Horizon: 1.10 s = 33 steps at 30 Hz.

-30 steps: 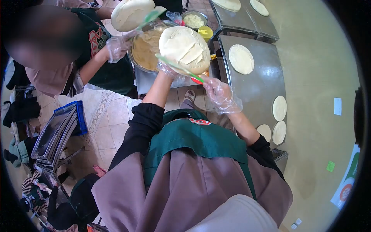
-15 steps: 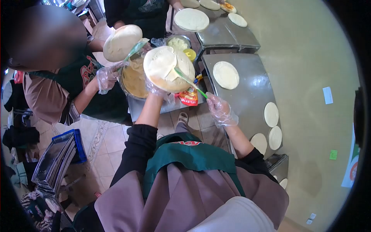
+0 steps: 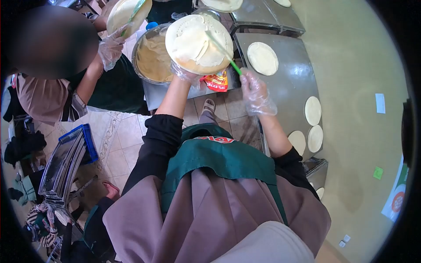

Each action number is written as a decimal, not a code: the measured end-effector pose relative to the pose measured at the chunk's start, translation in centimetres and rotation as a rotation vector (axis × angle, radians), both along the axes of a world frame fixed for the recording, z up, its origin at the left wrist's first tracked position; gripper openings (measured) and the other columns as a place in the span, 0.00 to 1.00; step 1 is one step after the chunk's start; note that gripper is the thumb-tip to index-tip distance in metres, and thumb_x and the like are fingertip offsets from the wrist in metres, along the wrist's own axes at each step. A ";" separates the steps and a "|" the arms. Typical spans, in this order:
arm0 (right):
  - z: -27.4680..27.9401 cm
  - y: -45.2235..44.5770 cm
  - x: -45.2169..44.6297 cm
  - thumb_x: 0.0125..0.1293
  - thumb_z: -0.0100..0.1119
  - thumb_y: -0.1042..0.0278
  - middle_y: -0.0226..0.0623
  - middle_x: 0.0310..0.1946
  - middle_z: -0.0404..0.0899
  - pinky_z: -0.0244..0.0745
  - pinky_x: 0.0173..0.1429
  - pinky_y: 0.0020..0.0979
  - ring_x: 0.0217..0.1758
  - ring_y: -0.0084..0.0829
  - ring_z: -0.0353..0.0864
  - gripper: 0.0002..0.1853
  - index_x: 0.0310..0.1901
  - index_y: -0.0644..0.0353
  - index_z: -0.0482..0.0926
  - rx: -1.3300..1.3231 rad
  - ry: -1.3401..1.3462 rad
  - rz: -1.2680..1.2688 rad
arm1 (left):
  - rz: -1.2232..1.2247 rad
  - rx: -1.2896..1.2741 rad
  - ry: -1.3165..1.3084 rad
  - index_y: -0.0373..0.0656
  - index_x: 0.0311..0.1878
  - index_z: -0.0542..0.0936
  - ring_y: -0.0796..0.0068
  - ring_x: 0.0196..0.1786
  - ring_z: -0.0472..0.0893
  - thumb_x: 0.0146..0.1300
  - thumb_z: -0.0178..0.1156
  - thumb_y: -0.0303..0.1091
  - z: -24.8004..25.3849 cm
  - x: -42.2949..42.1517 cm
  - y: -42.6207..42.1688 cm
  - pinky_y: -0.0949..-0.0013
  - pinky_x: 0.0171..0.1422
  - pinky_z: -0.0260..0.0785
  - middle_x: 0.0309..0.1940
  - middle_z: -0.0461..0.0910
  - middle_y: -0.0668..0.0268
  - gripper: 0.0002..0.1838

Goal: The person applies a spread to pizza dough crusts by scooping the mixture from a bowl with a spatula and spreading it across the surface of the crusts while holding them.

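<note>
My gloved left hand (image 3: 185, 74) supports a round flat dough base (image 3: 188, 46) from below. Pale cream covers much of its top, with a browner strip bare along the near edge. In my gloved right hand (image 3: 256, 94) is the green handle of a spatula (image 3: 222, 51), its pale blade resting on the cream. A large metal bowl of tan spread (image 3: 153, 59) stands just left of the base. Below the base lies a red and yellow packet (image 3: 215, 82).
At left a co-worker's gloved hand (image 3: 111, 49) holds a spatula over another base (image 3: 127, 16). Several dough rounds lie on the metal table (image 3: 289, 70) at right. Stacked trays (image 3: 63, 164) stand at lower left. A second metal table (image 3: 263, 18) is at the top.
The spatula blade has shifted up across the base, and the cream now spreads wider. The co-worker's base and hand have moved up and left. The view has shifted too.
</note>
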State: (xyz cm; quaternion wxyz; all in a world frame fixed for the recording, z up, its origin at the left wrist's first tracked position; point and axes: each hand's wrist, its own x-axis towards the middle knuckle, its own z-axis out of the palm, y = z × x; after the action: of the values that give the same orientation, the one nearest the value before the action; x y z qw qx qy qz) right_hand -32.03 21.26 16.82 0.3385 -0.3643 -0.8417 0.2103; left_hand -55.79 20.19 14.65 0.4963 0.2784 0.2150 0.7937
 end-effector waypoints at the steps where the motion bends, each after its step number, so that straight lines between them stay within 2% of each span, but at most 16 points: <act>1: 0.8 -1.3 -0.3 0.64 0.55 0.69 0.49 0.30 0.79 0.75 0.33 0.41 0.29 0.48 0.80 0.10 0.45 0.60 0.77 -0.093 0.002 0.028 | -0.001 0.000 -0.001 0.42 0.63 0.65 0.61 0.59 0.73 0.67 0.48 0.42 0.0 0.1 0.2 0.55 0.64 0.67 0.59 0.72 0.58 0.24; 4: 0.8 -3.5 0.3 0.65 0.55 0.73 0.48 0.34 0.81 0.75 0.38 0.34 0.33 0.41 0.82 0.10 0.47 0.59 0.78 -0.114 0.068 0.187 | -0.002 -0.012 0.006 0.42 0.63 0.65 0.61 0.59 0.73 0.67 0.48 0.42 0.0 0.1 0.4 0.56 0.64 0.67 0.59 0.72 0.58 0.24; 6: 1.3 -3.3 0.7 0.64 0.56 0.75 0.46 0.35 0.81 0.75 0.39 0.34 0.34 0.40 0.82 0.10 0.47 0.58 0.78 -0.044 -0.026 0.211 | 0.002 -0.015 0.024 0.43 0.63 0.65 0.62 0.59 0.73 0.67 0.48 0.42 0.0 0.1 0.5 0.56 0.64 0.67 0.59 0.72 0.58 0.24; 9: 2.5 -2.0 0.4 0.65 0.54 0.74 0.47 0.34 0.81 0.75 0.38 0.35 0.33 0.41 0.82 0.09 0.46 0.60 0.78 -0.113 -0.010 0.153 | 0.002 -0.016 0.069 0.43 0.63 0.65 0.62 0.59 0.73 0.67 0.48 0.42 -0.2 0.0 0.2 0.56 0.64 0.67 0.59 0.72 0.58 0.24; 11: 3.0 -0.2 -0.2 0.66 0.53 0.71 0.48 0.33 0.81 0.74 0.37 0.35 0.32 0.41 0.81 0.09 0.46 0.61 0.78 -0.262 -0.029 -0.144 | 0.006 -0.008 0.105 0.43 0.63 0.65 0.62 0.59 0.73 0.67 0.48 0.41 -0.1 0.3 -0.1 0.56 0.64 0.67 0.59 0.72 0.58 0.24; 12: 2.6 0.0 -0.4 0.66 0.53 0.71 0.48 0.33 0.81 0.74 0.37 0.35 0.32 0.41 0.81 0.09 0.46 0.61 0.78 -0.262 -0.029 -0.146 | 0.004 -0.008 0.104 0.43 0.63 0.65 0.62 0.59 0.73 0.67 0.48 0.41 -0.2 0.6 -0.1 0.56 0.64 0.67 0.59 0.72 0.58 0.24; 14: 1.1 0.0 -0.9 0.67 0.52 0.68 0.49 0.33 0.80 0.74 0.36 0.35 0.31 0.42 0.81 0.10 0.46 0.62 0.77 -0.089 -0.077 -0.101 | 0.236 -0.124 0.689 0.45 0.63 0.65 0.63 0.60 0.72 0.67 0.47 0.45 -0.2 1.0 -0.1 0.56 0.64 0.66 0.59 0.71 0.60 0.24; 15: 1.1 -0.8 -1.0 0.66 0.54 0.70 0.48 0.34 0.81 0.75 0.38 0.36 0.34 0.44 0.82 0.10 0.46 0.61 0.78 -0.127 -0.055 -0.057 | 0.237 -0.123 0.691 0.45 0.63 0.65 0.63 0.60 0.72 0.67 0.47 0.45 -0.5 1.0 0.2 0.56 0.64 0.66 0.59 0.71 0.60 0.24; 17: 0.4 -2.0 -0.5 0.65 0.55 0.71 0.48 0.34 0.81 0.75 0.38 0.36 0.35 0.45 0.82 0.10 0.47 0.60 0.78 -0.094 -0.055 0.022 | -0.088 -0.071 -0.267 0.46 0.63 0.65 0.61 0.60 0.72 0.67 0.44 0.50 -1.0 0.9 1.0 0.53 0.65 0.65 0.59 0.72 0.61 0.26; 18: 0.5 -2.6 -0.4 0.64 0.56 0.72 0.47 0.34 0.81 0.76 0.39 0.36 0.36 0.45 0.82 0.10 0.47 0.60 0.78 -0.061 -0.054 0.097 | -0.084 -0.071 -0.265 0.46 0.63 0.65 0.61 0.60 0.72 0.67 0.44 0.50 -0.9 0.8 0.9 0.53 0.65 0.65 0.59 0.72 0.61 0.26; 20: 1.6 -2.8 -0.4 0.63 0.56 0.74 0.46 0.33 0.82 0.76 0.40 0.35 0.35 0.44 0.82 0.10 0.47 0.59 0.78 -0.060 -0.065 0.143 | -0.347 0.102 -0.641 0.44 0.63 0.67 0.56 0.63 0.70 0.69 0.38 0.51 -0.8 0.8 0.5 0.49 0.67 0.61 0.62 0.69 0.57 0.27; 22: 2.5 -2.4 -0.6 0.64 0.55 0.73 0.47 0.32 0.81 0.75 0.39 0.35 0.34 0.44 0.82 0.10 0.47 0.59 0.77 -0.115 0.051 0.129 | -0.292 0.056 -0.601 0.43 0.63 0.67 0.56 0.63 0.70 0.69 0.38 0.51 0.4 1.2 0.2 0.48 0.67 0.62 0.62 0.69 0.57 0.27; 26: 3.3 -0.5 -1.6 0.66 0.54 0.71 0.49 0.31 0.80 0.75 0.38 0.35 0.32 0.45 0.81 0.10 0.47 0.59 0.77 -0.177 -0.044 -0.107 | -0.508 0.243 -0.790 0.44 0.64 0.67 0.58 0.63 0.69 0.68 0.39 0.53 0.9 1.7 -0.1 0.49 0.68 0.60 0.63 0.68 0.57 0.29; 29: 1.9 -1.7 -2.4 0.65 0.54 0.71 0.49 0.34 0.80 0.75 0.38 0.37 0.35 0.47 0.81 0.11 0.48 0.59 0.76 -0.081 -0.027 -0.019 | -0.423 0.126 -0.798 0.44 0.63 0.67 0.56 0.60 0.73 0.67 0.38 0.55 -0.6 1.6 1.0 0.47 0.65 0.64 0.59 0.72 0.58 0.30; 30: 1.9 -2.2 -2.2 0.65 0.54 0.71 0.49 0.34 0.80 0.75 0.38 0.37 0.35 0.47 0.81 0.11 0.48 0.59 0.76 -0.083 -0.027 -0.016 | -0.354 0.039 -0.691 0.45 0.63 0.67 0.57 0.60 0.72 0.68 0.38 0.55 -0.7 1.7 1.0 0.48 0.65 0.64 0.59 0.72 0.58 0.30; 33: 2.0 -2.6 -1.8 0.60 0.59 0.71 0.46 0.30 0.79 0.74 0.27 0.39 0.27 0.45 0.80 0.11 0.45 0.57 0.79 0.127 -0.060 0.194 | -0.306 -0.054 -0.581 0.45 0.63 0.66 0.58 0.61 0.72 0.68 0.37 0.55 -1.1 1.6 0.8 0.50 0.65 0.65 0.61 0.70 0.58 0.29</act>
State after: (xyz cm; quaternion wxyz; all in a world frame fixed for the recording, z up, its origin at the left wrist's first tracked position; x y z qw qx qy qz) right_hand -33.86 18.65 18.86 0.3137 -0.2650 -0.8944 0.1774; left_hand -54.18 20.95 13.59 0.6575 0.0561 0.0408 0.7502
